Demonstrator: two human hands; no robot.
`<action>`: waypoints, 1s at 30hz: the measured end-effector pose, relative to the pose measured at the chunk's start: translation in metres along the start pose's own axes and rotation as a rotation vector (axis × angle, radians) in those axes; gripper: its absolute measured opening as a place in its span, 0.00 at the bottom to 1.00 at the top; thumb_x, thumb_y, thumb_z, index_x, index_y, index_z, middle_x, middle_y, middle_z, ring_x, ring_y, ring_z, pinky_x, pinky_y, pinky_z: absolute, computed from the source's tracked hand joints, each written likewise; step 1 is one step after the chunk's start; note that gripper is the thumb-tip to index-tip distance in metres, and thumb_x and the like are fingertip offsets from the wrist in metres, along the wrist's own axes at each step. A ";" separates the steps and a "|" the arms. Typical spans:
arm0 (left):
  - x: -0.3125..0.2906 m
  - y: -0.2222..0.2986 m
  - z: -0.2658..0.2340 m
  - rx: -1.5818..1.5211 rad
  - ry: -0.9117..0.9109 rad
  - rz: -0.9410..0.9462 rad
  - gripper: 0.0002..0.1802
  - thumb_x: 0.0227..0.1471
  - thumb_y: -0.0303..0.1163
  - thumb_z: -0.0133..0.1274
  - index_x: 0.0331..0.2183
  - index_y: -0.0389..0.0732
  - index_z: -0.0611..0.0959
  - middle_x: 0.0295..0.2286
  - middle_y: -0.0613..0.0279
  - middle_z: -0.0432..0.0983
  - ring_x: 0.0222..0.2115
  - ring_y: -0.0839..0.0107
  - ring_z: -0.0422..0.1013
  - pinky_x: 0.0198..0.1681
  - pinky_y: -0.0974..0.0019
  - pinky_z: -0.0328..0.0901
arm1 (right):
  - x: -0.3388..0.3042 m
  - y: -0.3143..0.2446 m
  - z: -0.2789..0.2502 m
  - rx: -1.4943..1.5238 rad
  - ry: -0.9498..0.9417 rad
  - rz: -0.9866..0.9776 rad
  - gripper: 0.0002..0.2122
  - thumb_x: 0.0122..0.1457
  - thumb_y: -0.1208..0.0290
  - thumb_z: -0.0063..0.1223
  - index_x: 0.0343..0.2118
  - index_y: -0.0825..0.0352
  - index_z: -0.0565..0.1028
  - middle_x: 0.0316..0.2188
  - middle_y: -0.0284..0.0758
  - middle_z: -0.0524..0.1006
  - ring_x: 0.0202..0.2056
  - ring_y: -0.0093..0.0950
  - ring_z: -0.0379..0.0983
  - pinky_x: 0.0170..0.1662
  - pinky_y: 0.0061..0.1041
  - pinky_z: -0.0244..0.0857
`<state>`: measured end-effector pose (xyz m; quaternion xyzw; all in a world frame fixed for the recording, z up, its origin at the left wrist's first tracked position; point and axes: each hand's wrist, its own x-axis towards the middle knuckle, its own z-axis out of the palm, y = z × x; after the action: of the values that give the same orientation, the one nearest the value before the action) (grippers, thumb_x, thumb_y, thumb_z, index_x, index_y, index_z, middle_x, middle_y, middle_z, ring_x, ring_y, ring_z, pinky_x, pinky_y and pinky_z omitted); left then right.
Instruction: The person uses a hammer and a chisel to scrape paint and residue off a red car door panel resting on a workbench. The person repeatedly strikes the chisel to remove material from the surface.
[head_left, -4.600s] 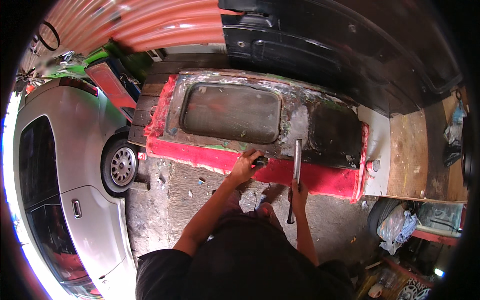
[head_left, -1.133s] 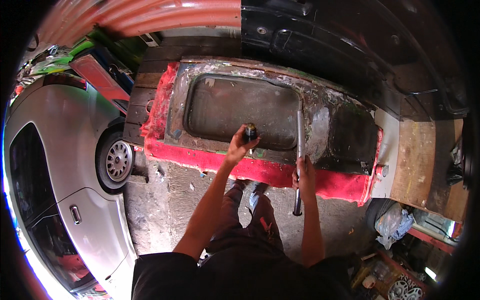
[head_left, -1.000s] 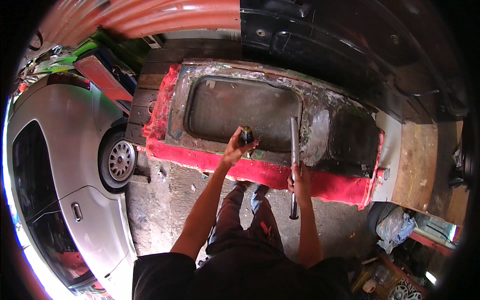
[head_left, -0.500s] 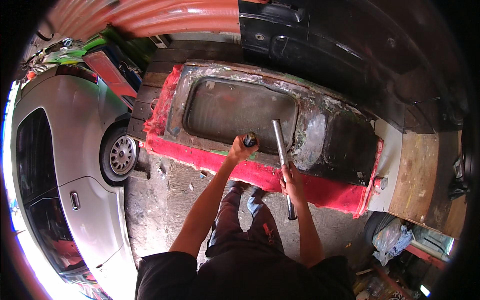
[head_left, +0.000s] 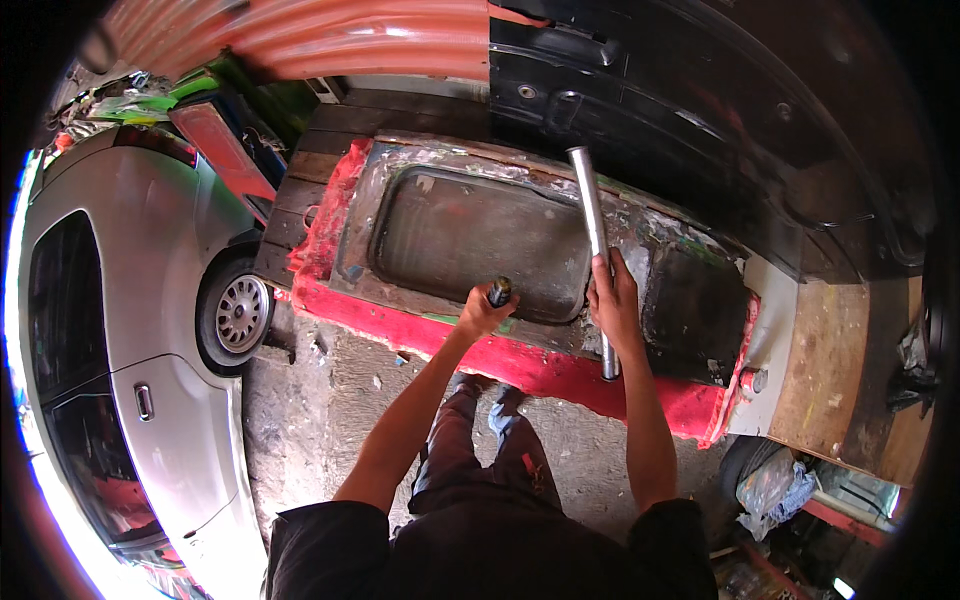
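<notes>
My left hand [head_left: 484, 314] is closed around a short dark tool [head_left: 500, 291], whose worn rounded top points up; its kind and its lower end cannot be made out. My right hand [head_left: 614, 296] grips a silver metal pipe [head_left: 588, 200], which slants with its upper end leaning away from me and slightly left. Beneath both hands lies a worn vehicle panel [head_left: 352, 225] with chipped paint, a large rounded recess on the left and a dark patch on the right. The left fist is at the recess's near edge. A red cloth [head_left: 480, 348] shows under the panel.
A wooden bench [head_left: 315, 150] bears the cloth and panel. On the left stands a silver car [head_left: 170, 300], its wheel near the bench. A large black vehicle panel [head_left: 660, 110] rises behind. To the right are wooden boards [head_left: 825, 350], with bagged clutter [head_left: 775, 480] below.
My right hand has raised the pipe and carried it farther over the panel, slightly right. My left hand and the dark tool stay nearly in place. The view has shifted a little.
</notes>
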<state>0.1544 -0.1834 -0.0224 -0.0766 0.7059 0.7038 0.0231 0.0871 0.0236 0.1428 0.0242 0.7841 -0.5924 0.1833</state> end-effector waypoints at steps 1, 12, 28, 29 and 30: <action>0.000 0.001 0.001 0.016 -0.011 0.005 0.12 0.50 0.28 0.59 0.21 0.38 0.73 0.16 0.76 0.62 0.19 0.84 0.57 0.21 0.70 0.55 | 0.003 0.010 0.003 -0.061 -0.034 -0.020 0.18 0.64 0.54 0.46 0.44 0.66 0.70 0.18 0.37 0.71 0.19 0.29 0.71 0.25 0.32 0.63; 0.001 0.004 0.002 0.078 0.041 -0.024 0.12 0.49 0.31 0.61 0.22 0.38 0.74 0.15 0.74 0.63 0.18 0.83 0.58 0.20 0.70 0.56 | 0.008 0.033 -0.012 -0.156 -0.006 0.009 0.24 0.64 0.50 0.47 0.50 0.68 0.69 0.16 0.32 0.69 0.16 0.19 0.65 0.19 0.24 0.59; 0.005 -0.009 -0.003 -0.021 0.051 -0.063 0.13 0.48 0.30 0.60 0.20 0.39 0.73 0.15 0.73 0.63 0.19 0.83 0.57 0.21 0.68 0.57 | 0.021 0.000 -0.006 -0.349 -0.028 -0.323 0.17 0.66 0.54 0.45 0.41 0.67 0.70 0.15 0.28 0.65 0.15 0.16 0.60 0.19 0.25 0.55; 0.006 -0.009 -0.003 -0.018 0.052 -0.071 0.13 0.48 0.30 0.60 0.20 0.39 0.73 0.15 0.73 0.63 0.19 0.83 0.57 0.21 0.68 0.57 | 0.023 -0.002 0.001 -0.219 0.009 -0.299 0.17 0.66 0.55 0.45 0.40 0.66 0.70 0.15 0.28 0.64 0.15 0.16 0.60 0.19 0.24 0.55; 0.006 -0.007 -0.003 -0.016 0.044 -0.081 0.12 0.48 0.30 0.60 0.20 0.38 0.74 0.15 0.74 0.64 0.19 0.83 0.57 0.21 0.68 0.57 | 0.022 -0.004 0.012 -0.090 0.055 -0.271 0.16 0.66 0.55 0.45 0.40 0.66 0.70 0.15 0.28 0.64 0.15 0.17 0.60 0.19 0.23 0.55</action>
<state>0.1494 -0.1865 -0.0301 -0.1210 0.6970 0.7059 0.0354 0.0685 0.0074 0.1371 -0.0739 0.8106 -0.5752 0.0811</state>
